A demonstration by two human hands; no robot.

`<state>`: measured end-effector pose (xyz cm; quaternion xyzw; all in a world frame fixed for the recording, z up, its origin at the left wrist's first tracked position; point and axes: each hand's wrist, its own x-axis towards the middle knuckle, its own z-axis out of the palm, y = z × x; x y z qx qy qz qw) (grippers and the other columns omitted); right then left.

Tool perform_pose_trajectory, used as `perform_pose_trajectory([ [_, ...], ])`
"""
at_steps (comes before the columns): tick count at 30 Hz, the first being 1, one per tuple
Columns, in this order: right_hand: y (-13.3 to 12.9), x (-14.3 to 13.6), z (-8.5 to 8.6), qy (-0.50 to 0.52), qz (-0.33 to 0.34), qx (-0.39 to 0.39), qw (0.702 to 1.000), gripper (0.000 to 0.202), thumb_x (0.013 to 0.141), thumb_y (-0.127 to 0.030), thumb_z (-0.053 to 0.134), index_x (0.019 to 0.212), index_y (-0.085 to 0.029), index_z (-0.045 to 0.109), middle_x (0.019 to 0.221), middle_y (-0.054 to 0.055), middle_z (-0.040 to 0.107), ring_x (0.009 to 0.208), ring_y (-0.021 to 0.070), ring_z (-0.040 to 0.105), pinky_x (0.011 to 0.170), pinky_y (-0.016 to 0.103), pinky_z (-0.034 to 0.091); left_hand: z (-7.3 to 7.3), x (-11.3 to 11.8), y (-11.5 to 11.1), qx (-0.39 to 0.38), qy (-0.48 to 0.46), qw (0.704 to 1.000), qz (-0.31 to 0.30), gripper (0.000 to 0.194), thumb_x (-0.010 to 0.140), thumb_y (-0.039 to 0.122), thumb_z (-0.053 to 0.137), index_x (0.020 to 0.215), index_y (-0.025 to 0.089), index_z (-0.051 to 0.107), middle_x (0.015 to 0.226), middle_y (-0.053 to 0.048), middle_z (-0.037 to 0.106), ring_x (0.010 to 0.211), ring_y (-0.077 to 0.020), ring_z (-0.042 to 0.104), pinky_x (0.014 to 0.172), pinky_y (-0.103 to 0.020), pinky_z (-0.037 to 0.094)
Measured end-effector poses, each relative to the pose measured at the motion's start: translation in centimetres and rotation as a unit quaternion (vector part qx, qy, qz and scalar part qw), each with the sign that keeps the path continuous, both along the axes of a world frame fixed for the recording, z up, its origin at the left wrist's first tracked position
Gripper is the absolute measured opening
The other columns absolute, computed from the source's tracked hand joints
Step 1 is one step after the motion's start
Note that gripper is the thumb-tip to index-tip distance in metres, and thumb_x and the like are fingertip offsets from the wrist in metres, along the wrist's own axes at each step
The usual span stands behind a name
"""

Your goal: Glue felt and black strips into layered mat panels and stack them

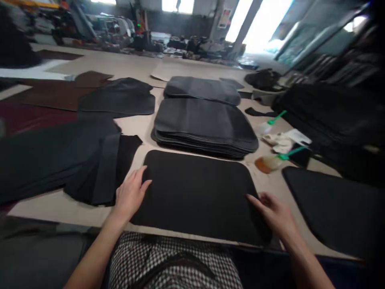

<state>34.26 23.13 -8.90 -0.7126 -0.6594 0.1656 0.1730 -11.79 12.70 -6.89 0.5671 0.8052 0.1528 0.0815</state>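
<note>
Fingers apart on our left hand, grip unclear on our right hand, we should steady both edges evenly, keeping the black panel flat on the tabletop, just short of the dark stack.

High on the wearer's head rode the one camera, facing forward and steeply down! It sat close, too: a checked garment crowded the bottom edge, the left hand and right hand showed just ahead, the surface ran off beyond, tilting slightly, and a bright window peeked in, far off, up top!
</note>
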Motion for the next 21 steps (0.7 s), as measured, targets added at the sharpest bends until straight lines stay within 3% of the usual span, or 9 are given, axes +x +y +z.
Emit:
perform_pose_trajectory([
  [3,-0.6,-0.3,-0.7,-0.004,-0.006,-0.008,1.0,0.047,0.082,-0.073,0.055,0.075,-0.027,0.052,0.066,0.003,0.06,0.064,0.0257,0.06,0.059,0.036,0.039,0.6,0.8,-0.2,-0.008,0.104,0.995,-0.007,0.044,0.105,0.04,0.043,0.144,0.023,0.053,0.139,-0.013,0.064,0.111,-0.032,0.069,0.085,-0.045,0.06],
  [6,-1.1,-1.0,-0.2,-0.05,-0.015,-0.015,0.999,0.043,0.086,-0.068,0.054,0.08,-0.026,0.053,0.07,0.002,0.062,0.067,0.0245,0.06,0.059,0.034,0.035,1.1,2.2,-0.3,0.061,0.196,0.978,-0.035,0.049,0.104,0.037,0.044,0.147,0.016,0.051,0.153,-0.019,0.051,0.137,-0.0379,0.052,0.1,-0.052,0.054],
  [9,-1.6,-0.7,0.6,-0.071,-0.001,-0.031,0.997,0.034,0.09,-0.06,0.056,0.09,-0.026,0.055,0.081,0.002,0.068,0.075,0.0252,0.064,0.061,0.033,0.039,0.3,4.4,0.0,0.112,0.196,0.959,-0.171,0.059,0.104,0.043,0.045,0.157,0.018,0.041,0.169,-0.015,0.032,0.154,-0.0328,0.034,0.116,-0.051,0.043],
  [11,-1.2,0.0,0.8,-0.059,0.013,0.007,0.998,0.033,0.093,-0.055,0.053,0.104,-0.024,0.057,0.098,0.007,0.07,0.088,0.0271,0.068,0.071,0.036,0.048,-0.8,5.8,0.2,0.103,0.185,0.936,-0.283,0.065,0.102,0.051,0.048,0.161,0.025,0.037,0.17,-0.01,0.032,0.155,-0.0295,0.033,0.12,-0.051,0.039],
  [13,0.1,1.0,0.8,-0.052,0.011,0.076,0.996,0.045,0.094,-0.052,0.05,0.124,-0.018,0.054,0.121,0.017,0.066,0.11,0.032,0.065,0.091,0.042,0.052,-2.1,6.8,0.4,0.084,0.193,0.917,-0.338,0.068,0.101,0.055,0.05,0.162,0.03,0.034,0.169,-0.008,0.034,0.155,-0.0298,0.035,0.121,-0.053,0.037],
  [16,3.6,2.5,0.5,-0.042,-0.022,0.152,0.987,0.069,0.092,-0.049,0.049,0.144,-0.005,0.041,0.145,0.028,0.048,0.137,0.0394,0.048,0.112,0.051,0.042,-3.2,7.3,0.5,0.074,0.216,0.911,-0.345,0.07,0.1,0.056,0.049,0.163,0.029,0.033,0.169,-0.008,0.034,0.155,-0.0299,0.035,0.122,-0.055,0.035],
  [18,5.8,3.0,0.2,-0.008,-0.05,0.172,0.984,0.075,0.089,-0.049,0.05,0.147,-0.003,0.037,0.147,0.03,0.045,0.139,0.0402,0.044,0.113,0.052,0.042,-3.3,7.1,0.5,0.067,0.226,0.909,-0.343,0.069,0.1,0.055,0.049,0.163,0.03,0.033,0.169,-0.008,0.032,0.155,-0.0295,0.034,0.122,-0.054,0.035],
  [21,7.3,2.7,-1.0,0.022,-0.073,0.198,0.977,0.073,0.089,-0.048,0.049,0.146,-0.004,0.039,0.141,0.028,0.048,0.133,0.039,0.049,0.108,0.051,0.046,-2.8,7.1,0.4,0.051,0.227,0.911,-0.34,0.069,0.1,0.053,0.051,0.163,0.031,0.032,0.169,-0.007,0.031,0.155,-0.0297,0.035,0.122,-0.053,0.036],
])
